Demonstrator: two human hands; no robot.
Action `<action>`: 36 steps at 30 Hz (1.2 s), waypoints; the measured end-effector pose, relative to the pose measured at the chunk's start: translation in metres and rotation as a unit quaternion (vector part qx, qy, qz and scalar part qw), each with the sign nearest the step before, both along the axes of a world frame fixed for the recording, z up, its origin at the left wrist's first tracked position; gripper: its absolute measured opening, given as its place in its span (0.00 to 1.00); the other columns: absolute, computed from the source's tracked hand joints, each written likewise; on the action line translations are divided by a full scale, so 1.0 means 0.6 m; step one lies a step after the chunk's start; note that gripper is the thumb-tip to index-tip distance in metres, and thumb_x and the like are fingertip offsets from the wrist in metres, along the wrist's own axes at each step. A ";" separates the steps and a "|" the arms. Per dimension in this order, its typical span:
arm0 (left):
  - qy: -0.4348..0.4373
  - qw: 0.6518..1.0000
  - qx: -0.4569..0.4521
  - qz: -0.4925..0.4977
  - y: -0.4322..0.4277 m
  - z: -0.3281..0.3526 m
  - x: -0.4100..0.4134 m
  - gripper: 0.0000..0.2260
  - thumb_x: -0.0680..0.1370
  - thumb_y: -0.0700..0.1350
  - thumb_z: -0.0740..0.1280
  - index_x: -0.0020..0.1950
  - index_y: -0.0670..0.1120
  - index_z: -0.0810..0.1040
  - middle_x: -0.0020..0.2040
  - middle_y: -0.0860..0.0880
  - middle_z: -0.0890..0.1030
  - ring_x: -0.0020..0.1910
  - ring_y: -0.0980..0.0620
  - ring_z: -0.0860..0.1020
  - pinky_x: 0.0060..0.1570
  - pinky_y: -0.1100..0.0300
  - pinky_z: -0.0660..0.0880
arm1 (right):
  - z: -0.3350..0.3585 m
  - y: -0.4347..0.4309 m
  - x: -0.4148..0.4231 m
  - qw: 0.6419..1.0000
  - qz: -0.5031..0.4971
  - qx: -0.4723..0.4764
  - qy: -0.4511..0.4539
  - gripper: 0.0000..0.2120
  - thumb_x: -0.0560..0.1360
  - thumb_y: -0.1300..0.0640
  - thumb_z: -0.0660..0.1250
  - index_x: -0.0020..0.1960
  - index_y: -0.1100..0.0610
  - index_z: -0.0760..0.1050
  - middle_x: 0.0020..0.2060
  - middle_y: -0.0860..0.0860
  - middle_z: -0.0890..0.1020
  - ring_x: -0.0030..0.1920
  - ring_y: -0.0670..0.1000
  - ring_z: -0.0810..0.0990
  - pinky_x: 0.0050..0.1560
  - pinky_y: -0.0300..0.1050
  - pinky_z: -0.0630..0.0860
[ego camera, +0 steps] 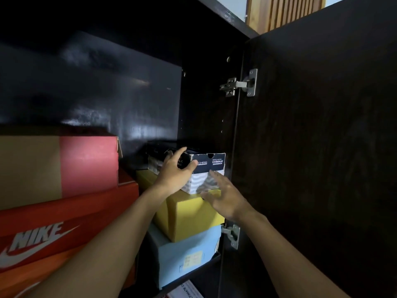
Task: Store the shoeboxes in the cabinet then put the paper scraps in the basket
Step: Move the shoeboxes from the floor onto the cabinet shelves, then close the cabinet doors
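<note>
Seating Skechers box (pixel 211 168) in cabinet (pixel 206 104)
Left hand (pixel 175 173) grips its corner, right hand (pixel 225 198) open alongside — advise pushing level, square over yellow box (pixel 189 216).

Stacked at right inside dark cabinet (pixel 107 82): pale blue box (pixel 187 252) lowest, yellow box (pixel 189 214) above, navy-and-white Skechers box (pixel 211 168) on top, skewed. At left, red-and-tan box (pixel 86 160) over orange Nike box (pixel 64 216).
</note>
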State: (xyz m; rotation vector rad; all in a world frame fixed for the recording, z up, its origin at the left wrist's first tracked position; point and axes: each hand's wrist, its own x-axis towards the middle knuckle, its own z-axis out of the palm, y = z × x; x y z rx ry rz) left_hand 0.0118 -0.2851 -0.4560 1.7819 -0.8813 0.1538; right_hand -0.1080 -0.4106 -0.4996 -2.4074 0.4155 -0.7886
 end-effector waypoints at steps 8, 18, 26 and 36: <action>0.005 1.000 0.004 0.004 0.009 0.027 -0.060 0.27 0.78 0.52 0.68 0.75 0.52 0.66 0.74 0.45 0.66 0.71 0.46 0.68 0.67 0.56 0.65 | 0.017 0.039 -0.147 0.990 -0.098 -0.046 -0.088 0.26 0.78 0.43 0.65 0.74 0.43 0.64 0.71 0.42 0.68 0.71 0.45 0.68 0.68 0.47 0.69; -0.038 0.980 -0.049 -0.191 0.032 0.046 -0.276 0.23 0.78 0.56 0.67 0.72 0.57 0.69 0.71 0.51 0.70 0.71 0.51 0.68 0.66 0.55 0.68 | 0.023 0.087 -0.376 0.830 -0.404 -0.192 -0.333 0.26 0.75 0.49 0.69 0.71 0.51 0.68 0.72 0.54 0.67 0.74 0.53 0.62 0.76 0.58 0.53; -0.087 0.962 -0.059 -0.253 0.058 0.059 -0.359 0.23 0.77 0.57 0.67 0.72 0.61 0.68 0.70 0.54 0.71 0.68 0.54 0.71 0.66 0.51 0.71 | 0.028 0.063 -0.414 0.890 -0.297 0.022 -0.345 0.31 0.77 0.49 0.68 0.76 0.51 0.61 0.70 0.47 0.69 0.71 0.48 0.68 0.71 0.54 0.69; -0.192 0.944 -0.124 -0.238 0.144 0.033 -0.399 0.30 0.80 0.55 0.64 0.77 0.65 0.53 0.72 0.68 0.58 0.65 0.79 0.57 0.59 0.82 0.57 | 0.005 0.189 -0.355 0.937 0.006 -0.104 -0.334 0.25 0.78 0.54 0.67 0.74 0.52 0.67 0.65 0.45 0.75 0.66 0.48 0.74 0.63 0.56 0.76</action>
